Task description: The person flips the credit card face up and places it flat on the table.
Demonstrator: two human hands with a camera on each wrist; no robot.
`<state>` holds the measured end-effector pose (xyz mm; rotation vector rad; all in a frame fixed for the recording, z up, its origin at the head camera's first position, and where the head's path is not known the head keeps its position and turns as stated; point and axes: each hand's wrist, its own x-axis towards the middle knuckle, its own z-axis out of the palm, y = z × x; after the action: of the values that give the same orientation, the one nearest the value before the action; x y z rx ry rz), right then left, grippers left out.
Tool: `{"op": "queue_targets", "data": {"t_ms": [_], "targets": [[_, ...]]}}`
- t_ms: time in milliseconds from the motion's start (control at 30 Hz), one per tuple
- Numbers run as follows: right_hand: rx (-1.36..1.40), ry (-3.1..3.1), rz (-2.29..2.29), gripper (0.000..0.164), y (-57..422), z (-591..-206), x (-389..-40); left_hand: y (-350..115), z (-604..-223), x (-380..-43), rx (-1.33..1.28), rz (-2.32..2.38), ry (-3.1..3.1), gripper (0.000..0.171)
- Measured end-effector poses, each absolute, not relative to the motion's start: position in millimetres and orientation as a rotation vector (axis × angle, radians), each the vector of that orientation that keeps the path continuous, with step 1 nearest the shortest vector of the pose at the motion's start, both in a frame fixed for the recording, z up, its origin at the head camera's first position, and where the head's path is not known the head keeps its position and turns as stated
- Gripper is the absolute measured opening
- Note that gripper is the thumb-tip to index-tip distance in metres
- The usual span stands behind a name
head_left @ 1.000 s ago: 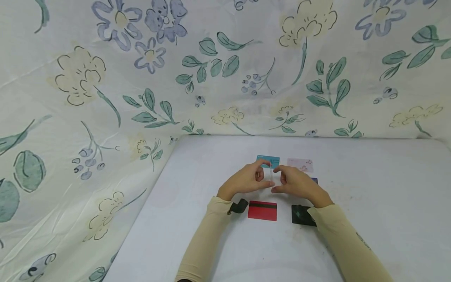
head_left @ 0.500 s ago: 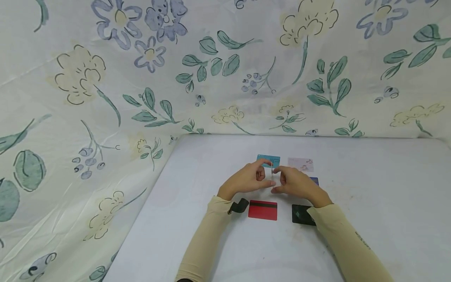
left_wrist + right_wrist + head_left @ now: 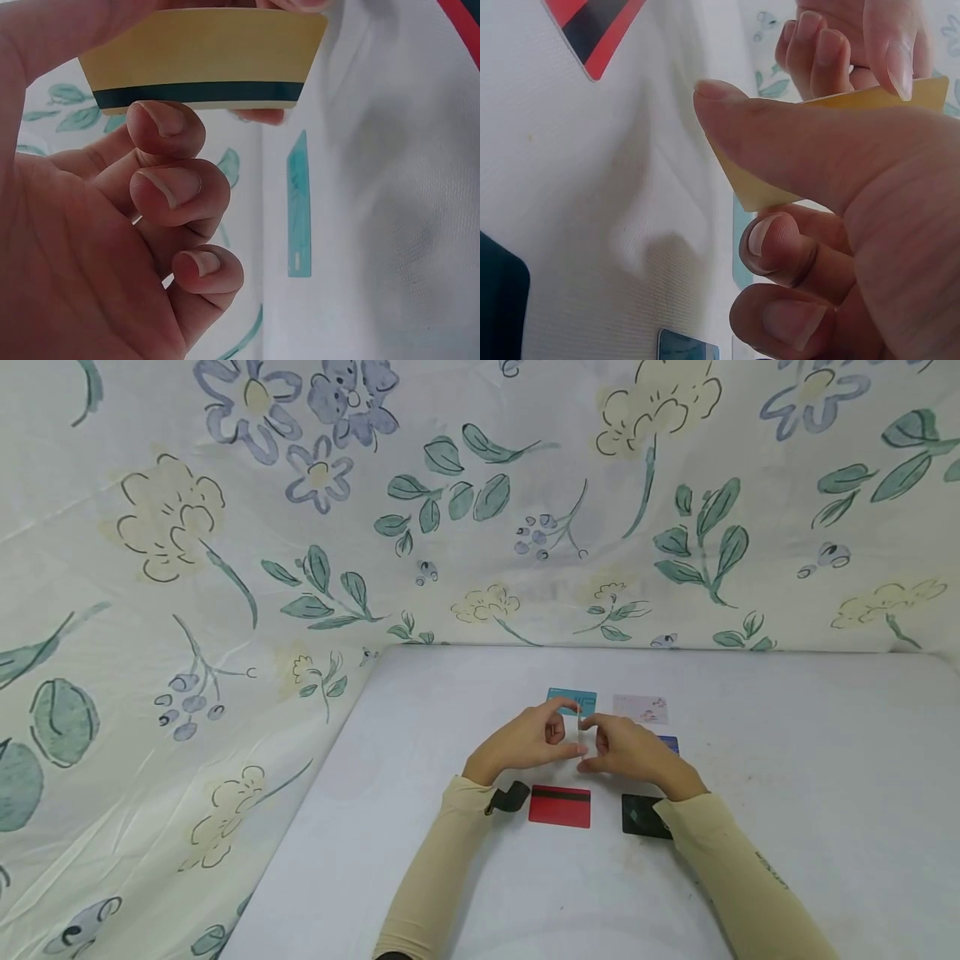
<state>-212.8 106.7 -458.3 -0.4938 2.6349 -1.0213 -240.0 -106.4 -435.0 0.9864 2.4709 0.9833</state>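
A: Backdrop?
B: Cream floral-print cloth [image 3: 420, 427], then flat white surface [image 3: 810, 735].
A: Hands?
B: L hand [image 3: 521, 739] & R hand [image 3: 633, 750], close together, both pinching same card.
A: Which?
B: Rectangular gold-yellow card [image 3: 202, 49] w/ dark stripe, upright btwn them, above surface.
A: Other cards?
B: On surface: rectangular red card [image 3: 559, 814] w/ black stripe & dark card [image 3: 642, 818], near side; light-blue card [image 3: 562, 697] & pale pink card [image 3: 640, 709], far side; blue card [image 3: 670, 742] mostly hidden by R hand.

My gold card [image 3: 199, 49] and the red card [image 3: 560, 814] each bear a dark stripe [image 3: 202, 93]; my sleeves [image 3: 423, 877] are beige, the tabletop [image 3: 405, 718] white, the cloth [image 3: 450, 393] cream with a green, blue and yellow floral print.
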Motion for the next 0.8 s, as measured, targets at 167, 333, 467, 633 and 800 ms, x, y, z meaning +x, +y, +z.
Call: {"op": "queue_targets", "data": {"t_ms": [167,333,467,633,800], "targets": [[-0.499,2.639,-1.021,0.065,107.6,-457.6,-212.5,-107.4,-434.5,-240.3,0.967,0.989,2.472,0.057],[-0.495,2.649,-1.012,0.064,109.7,-459.0,-214.1,-109.0,-433.4,-241.5,0.968,0.993,2.482,0.058],[-0.493,2.656,-1.012,0.063,111.2,-459.8,-215.0,-111.7,-431.0,-242.4,0.972,1.009,2.489,0.058],[-0.472,2.666,-0.997,0.063,111.6,-456.6,-214.5,-115.9,-429.3,-243.8,0.949,1.012,2.508,0.059],[-0.441,2.661,-0.990,0.066,111.4,-453.5,-214.6,-118.8,-428.2,-244.5,0.927,1.007,2.520,0.061]]}}
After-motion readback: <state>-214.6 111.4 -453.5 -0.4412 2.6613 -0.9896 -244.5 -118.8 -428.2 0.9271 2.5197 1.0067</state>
